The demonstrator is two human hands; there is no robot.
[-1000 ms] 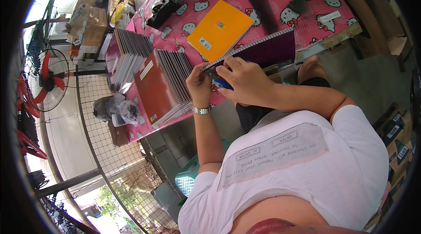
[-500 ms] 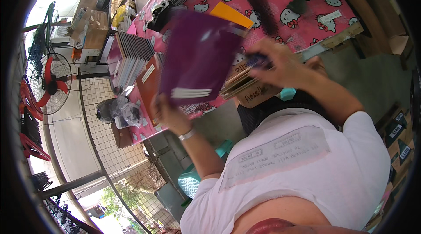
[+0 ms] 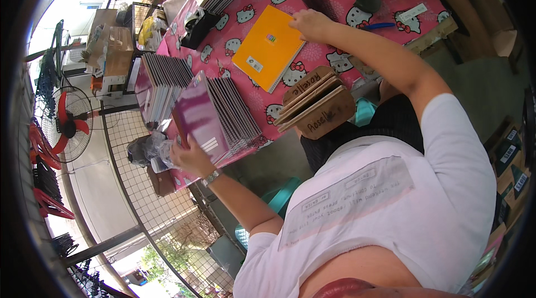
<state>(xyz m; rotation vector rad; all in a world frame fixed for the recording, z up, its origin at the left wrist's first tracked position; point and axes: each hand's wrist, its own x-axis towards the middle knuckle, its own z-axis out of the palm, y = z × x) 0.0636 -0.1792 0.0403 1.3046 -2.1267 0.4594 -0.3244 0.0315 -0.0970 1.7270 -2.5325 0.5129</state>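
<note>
I'm seeing glossy purple notebook (image 3: 202,116), wire-bound yellow notebook (image 3: 269,51); left hand (image 3: 192,159), right hand (image 3: 312,25) touching their edges, fingers curling, grips unclear.

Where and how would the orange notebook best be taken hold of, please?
I would pinch the orange notebook by its upper-right short edge, coming from the right: it lies flat on the pink tablecloth, and the right hand is at that edge. The coil runs along the lower-right side, probably a bumpier hold.

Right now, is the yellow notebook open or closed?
Closed: the yellow notebook lies flat, no inner page showing, the right hand at its corner.
</note>
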